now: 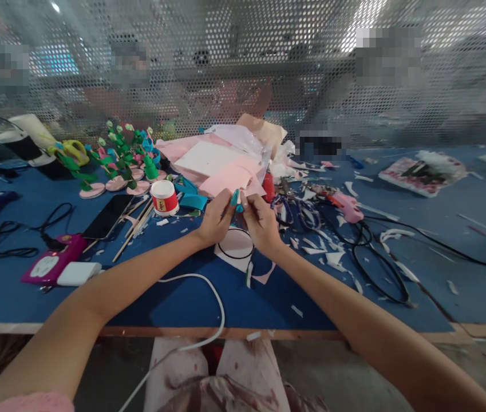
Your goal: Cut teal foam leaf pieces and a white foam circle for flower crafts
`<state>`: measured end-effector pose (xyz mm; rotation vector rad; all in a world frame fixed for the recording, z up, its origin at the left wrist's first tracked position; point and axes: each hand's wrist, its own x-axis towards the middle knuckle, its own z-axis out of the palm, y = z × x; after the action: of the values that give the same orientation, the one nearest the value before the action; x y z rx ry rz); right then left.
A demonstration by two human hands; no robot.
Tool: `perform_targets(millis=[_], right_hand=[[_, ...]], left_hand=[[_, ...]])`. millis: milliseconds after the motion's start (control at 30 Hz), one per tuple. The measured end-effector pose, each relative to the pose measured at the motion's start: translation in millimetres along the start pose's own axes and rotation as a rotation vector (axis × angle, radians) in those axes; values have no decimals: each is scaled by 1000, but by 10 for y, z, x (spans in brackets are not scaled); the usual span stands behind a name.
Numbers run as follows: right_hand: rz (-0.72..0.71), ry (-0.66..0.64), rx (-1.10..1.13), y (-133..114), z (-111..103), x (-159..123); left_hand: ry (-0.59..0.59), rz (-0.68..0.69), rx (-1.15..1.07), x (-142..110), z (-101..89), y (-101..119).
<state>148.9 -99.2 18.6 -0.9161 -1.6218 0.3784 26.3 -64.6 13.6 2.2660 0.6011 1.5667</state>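
Both my hands meet above the blue table (208,292). My left hand (217,220) and my right hand (260,222) pinch a small teal foam piece (234,198) between their fingertips, fingers closed on it. Under the hands lies a pink sheet with a black circle drawn on it (234,246). A stack of pink and white foam sheets (221,166) lies just behind the hands.
Green and pink foam flowers on round bases (118,166) stand at the back left beside a small red-and-white cup (164,197), wooden sticks (133,228) and a phone (107,216). Scissors (296,209), a pink glue gun (346,205), black cables (375,263) and paper scraps lie right. A perforated screen rises behind.
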Motion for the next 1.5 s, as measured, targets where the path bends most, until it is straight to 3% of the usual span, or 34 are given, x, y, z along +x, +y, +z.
perform_targets(millis=[533, 733, 1100, 1300, 1500], right_hand=[[145, 47, 217, 77, 186, -139], [87, 87, 112, 60, 182, -153], [-96, 127, -126, 8, 128, -111], [-218, 211, -370, -37, 112, -94], [-154, 124, -305, -6, 94, -99]], left_hand=[[40, 21, 161, -55, -15, 37], [81, -45, 102, -65, 50, 53], [25, -147, 12, -60, 50, 60], [111, -36, 191, -79, 39, 51], [66, 13, 211, -61, 9, 41]])
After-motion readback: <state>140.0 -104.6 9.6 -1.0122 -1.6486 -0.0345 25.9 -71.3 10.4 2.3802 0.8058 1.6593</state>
